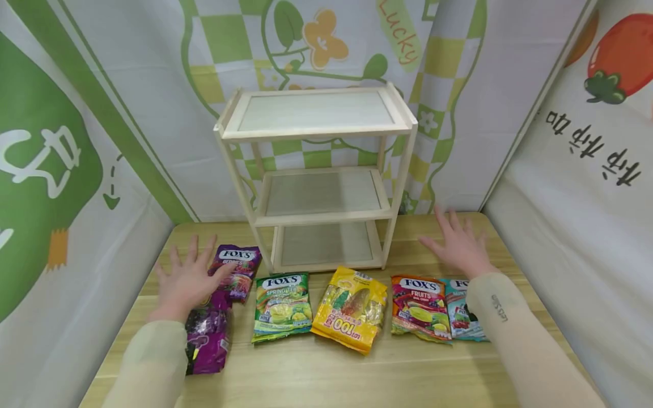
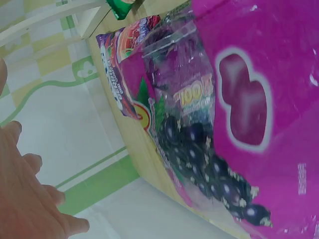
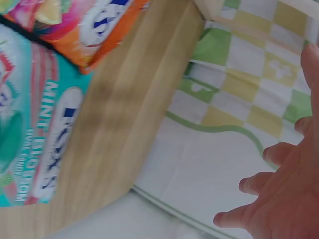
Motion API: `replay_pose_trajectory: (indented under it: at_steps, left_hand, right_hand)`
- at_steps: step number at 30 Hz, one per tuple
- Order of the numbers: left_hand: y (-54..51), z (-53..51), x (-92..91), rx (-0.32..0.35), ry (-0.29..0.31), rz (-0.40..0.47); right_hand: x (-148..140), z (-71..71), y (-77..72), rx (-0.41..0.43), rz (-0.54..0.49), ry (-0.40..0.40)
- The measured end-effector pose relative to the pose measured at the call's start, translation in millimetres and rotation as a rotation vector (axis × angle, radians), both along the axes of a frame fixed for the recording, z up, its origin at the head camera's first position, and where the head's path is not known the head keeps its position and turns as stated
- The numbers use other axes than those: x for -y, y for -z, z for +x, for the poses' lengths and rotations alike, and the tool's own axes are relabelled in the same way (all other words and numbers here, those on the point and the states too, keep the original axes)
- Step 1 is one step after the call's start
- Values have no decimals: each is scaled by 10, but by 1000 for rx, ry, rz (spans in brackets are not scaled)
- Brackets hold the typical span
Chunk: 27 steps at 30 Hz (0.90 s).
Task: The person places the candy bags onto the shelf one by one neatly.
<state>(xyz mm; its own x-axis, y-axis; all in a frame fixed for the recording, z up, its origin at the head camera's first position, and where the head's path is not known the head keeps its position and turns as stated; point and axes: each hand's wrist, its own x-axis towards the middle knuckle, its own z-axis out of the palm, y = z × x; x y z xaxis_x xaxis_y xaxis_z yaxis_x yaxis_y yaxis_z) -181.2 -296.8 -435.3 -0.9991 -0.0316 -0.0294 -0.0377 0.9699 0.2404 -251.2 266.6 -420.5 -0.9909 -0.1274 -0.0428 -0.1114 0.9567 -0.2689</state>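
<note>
My left hand (image 1: 186, 279), fingers spread, hovers over the left side of the table, nearest a purple candy bag with dark berries (image 2: 279, 89) and the purple Fox's Berries bag (image 1: 237, 272). On the right, my right hand (image 1: 461, 243) is held spread and holds nothing. Below it lie a teal Fox's mint candy bag (image 3: 40, 119), partly hidden by my sleeve in the head view, and an orange-red Fox's Fruits bag (image 1: 420, 309). Between the hands are a green Fox's Spring Tea bag (image 1: 282, 309) and a yellow candy bag (image 1: 351, 309).
A pale three-tier shelf rack (image 1: 318, 218) stands at the back middle of the wooden table (image 1: 306, 374), behind the candy bags. Printed cloth walls (image 1: 571, 226) enclose the table at the back and on both sides.
</note>
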Motion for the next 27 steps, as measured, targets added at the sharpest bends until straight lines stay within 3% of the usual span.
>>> replay_pose_trajectory:
  at_steps: [11, 19, 27]
  left_hand:
    - [-37, 176, 171, 57, 19, 63]
    - [35, 330, 355, 109, 23, 121]
    - [141, 440, 483, 166, 19, 146]
  right_hand:
    - [186, -81, -318, -41, -95, -64]
    - [339, -102, -524, -82, -189, -123]
    - [442, -102, -639, -103, -276, -177]
